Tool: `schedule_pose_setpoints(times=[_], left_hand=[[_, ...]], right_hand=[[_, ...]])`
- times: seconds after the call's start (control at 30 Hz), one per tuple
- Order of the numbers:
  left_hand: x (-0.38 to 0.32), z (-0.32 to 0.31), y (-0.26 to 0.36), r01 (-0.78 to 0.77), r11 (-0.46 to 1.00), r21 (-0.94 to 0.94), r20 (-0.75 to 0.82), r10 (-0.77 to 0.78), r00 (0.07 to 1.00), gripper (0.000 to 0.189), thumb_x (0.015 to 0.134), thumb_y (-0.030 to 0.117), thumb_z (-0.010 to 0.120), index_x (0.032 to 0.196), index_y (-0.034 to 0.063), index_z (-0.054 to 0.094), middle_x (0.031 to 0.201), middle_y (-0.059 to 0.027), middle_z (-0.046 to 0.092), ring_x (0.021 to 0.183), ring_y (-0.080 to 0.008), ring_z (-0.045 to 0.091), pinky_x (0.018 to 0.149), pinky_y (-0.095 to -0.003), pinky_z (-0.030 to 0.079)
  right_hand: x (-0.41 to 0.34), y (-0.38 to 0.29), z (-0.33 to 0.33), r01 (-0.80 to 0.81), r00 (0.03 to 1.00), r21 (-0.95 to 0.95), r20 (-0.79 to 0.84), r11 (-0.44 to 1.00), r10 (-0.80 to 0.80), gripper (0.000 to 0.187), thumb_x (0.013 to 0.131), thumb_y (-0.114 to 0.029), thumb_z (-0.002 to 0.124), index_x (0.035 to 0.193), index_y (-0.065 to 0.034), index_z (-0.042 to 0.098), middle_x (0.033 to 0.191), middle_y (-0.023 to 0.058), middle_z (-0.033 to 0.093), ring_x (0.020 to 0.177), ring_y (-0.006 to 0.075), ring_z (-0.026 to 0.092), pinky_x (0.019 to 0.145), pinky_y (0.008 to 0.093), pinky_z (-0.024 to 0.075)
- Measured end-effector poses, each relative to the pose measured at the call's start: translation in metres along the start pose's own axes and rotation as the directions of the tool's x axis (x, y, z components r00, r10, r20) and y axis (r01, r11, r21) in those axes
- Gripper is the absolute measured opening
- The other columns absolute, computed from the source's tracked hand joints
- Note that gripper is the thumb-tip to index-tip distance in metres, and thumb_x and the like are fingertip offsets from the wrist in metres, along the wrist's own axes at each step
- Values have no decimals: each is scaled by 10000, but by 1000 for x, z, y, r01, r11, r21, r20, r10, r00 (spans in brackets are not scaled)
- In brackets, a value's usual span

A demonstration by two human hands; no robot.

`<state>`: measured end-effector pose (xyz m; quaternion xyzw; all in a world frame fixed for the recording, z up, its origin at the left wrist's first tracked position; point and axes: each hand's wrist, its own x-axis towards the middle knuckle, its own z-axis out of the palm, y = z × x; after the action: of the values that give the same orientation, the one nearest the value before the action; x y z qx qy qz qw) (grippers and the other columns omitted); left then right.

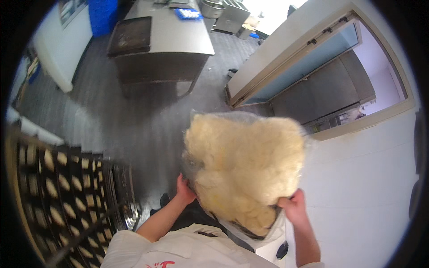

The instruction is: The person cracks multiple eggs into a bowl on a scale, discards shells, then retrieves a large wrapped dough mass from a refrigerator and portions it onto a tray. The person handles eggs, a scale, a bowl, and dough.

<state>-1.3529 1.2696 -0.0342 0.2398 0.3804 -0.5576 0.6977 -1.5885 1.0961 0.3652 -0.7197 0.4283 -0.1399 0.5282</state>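
A mass of pale dough [244, 160] lies on a dark tray [248, 231] held in front of my body. Clear plastic film [234, 115] wraps over the dough and hangs loose below the tray's near corner. My left hand [186, 192] grips the left edge, its fingers partly hidden under the load. On the right, my right hand [294, 207] clasps the other edge with the thumb on top. The dough looks blurred, and most of the tray is hidden beneath it.
A rack [63, 194] with several dark trays of shaped dough pieces stands close at left. Ahead is a steel table [181, 37] bearing a dark baking tray [130, 35] and a blue tray [188, 14] of white items. A white wall [355, 181] with an open window [308, 63] runs along the right.
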Motion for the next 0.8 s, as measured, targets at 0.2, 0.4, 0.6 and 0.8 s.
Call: schedule_pose_setpoints(times=[0.2,0.4,0.6,0.8], left_hand=[[50,162,74,-445,894,52,217,425,879,413,858,99,564,1264,98,642,1285,-113,689,1252,-351,646,1126,-528,514],[71,322,148,-386,917,-100,88,395,915,263,762,68,579,1005,19,667,1160,-164,714,1174,-380,664,1118,-555,518],[136,377,177,-478,849,-226,-7,489,872,385,762,66,593,1132,5,679,1212,-135,730,1161,-353,680,1092,-515,522],[228,460,245,-579,743,-336,-154,563,812,376,814,34,594,1182,5,665,1203,-126,731,1147,-315,688,1050,-452,539]], right_hand=[[198,-90,-90,157,987,120,-43,980,-152,530,721,51,598,1239,70,708,1106,70,785,1036,183,722,922,322,559],[462,-99,-128,45,999,131,11,990,-46,491,758,10,572,1241,37,658,1079,86,713,930,163,651,842,295,526],[745,-107,-92,-145,987,201,99,969,127,121,802,-21,602,906,-5,663,814,31,633,735,157,585,713,305,501],[993,-80,-25,-157,931,-7,332,988,150,64,836,-65,622,847,-11,654,819,38,638,766,164,581,725,312,486]])
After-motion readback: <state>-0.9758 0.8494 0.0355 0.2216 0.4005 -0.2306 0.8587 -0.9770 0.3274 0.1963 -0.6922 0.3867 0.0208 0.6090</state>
